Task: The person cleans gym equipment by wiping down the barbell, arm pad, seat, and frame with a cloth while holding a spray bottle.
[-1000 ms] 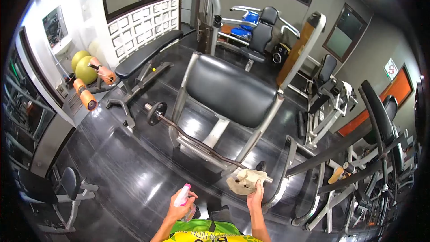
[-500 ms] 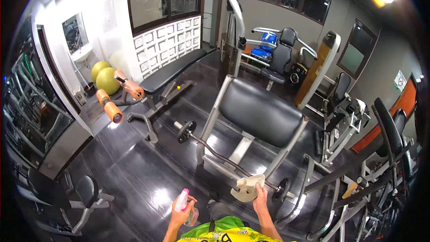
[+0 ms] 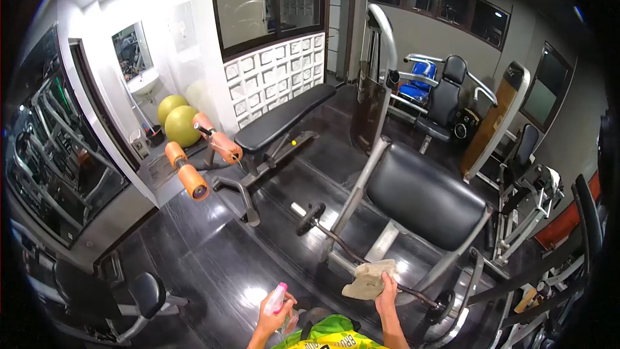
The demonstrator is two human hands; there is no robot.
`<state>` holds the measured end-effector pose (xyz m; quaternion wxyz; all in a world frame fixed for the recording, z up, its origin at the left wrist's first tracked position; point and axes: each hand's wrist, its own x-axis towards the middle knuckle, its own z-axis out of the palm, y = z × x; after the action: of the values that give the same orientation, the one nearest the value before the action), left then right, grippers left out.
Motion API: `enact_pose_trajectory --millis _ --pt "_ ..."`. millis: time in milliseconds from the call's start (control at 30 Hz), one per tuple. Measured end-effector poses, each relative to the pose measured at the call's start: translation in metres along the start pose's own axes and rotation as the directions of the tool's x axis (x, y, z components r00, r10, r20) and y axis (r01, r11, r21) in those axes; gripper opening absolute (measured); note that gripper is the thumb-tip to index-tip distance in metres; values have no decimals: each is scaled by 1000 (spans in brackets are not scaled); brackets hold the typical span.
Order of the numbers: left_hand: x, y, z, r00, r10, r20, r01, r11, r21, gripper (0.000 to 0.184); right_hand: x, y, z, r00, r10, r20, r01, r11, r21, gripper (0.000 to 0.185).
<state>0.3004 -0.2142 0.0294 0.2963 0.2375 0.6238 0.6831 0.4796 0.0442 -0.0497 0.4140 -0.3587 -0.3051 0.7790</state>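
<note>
My left hand is closed around a spray bottle with a pink and white head and a clear body, held upright near my waist. In my right hand I grip a beige cloth by its right edge; the rest of it spreads out to the left. Beyond the cloth lies a curved barbell with small black plates, partly hidden by the cloth. It is close to the frame of a padded black bench, and I cannot tell whether the cloth touches the bar.
To the left stands a long black bench with orange foam rollers. Green exercise balls sit by the wall. A small padded seat is at lower left. Weight machines line the back and right.
The view has turned left, so the room's contents appear further right and slightly lower. The cloth hangs flatter and more spread out in my right hand. Both hands keep their hold.
</note>
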Motion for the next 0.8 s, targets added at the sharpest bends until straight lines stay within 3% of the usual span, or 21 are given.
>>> enact_pose_trajectory --millis 133,233,400,567,667,800 --pt "47 12 -27 999 43 29 -45 996 80 12 32 33 40 1000 -7 -30 9 998 63 28" --pt "78 19 -47 1000 5 27 -7 995 98 11 50 50 67 1000 -3 -26 3 1000 -6 38" --pt "131 19 -82 997 -26 -73 25 999 -27 9 79 60 129 999 20 -42 -18 999 38 34" --pt "200 13 -122 997 -21 -68 16 997 -74 8 120 72 184 999 -27 -21 27 1000 8 34" --pt "247 21 -144 998 -67 -10 66 996 -65 10 135 82 222 994 -59 -87 67 994 91 33" --pt "316 30 -172 992 -82 97 93 988 -120 13 162 91 274 946 -138 -292 161 985 57 34"
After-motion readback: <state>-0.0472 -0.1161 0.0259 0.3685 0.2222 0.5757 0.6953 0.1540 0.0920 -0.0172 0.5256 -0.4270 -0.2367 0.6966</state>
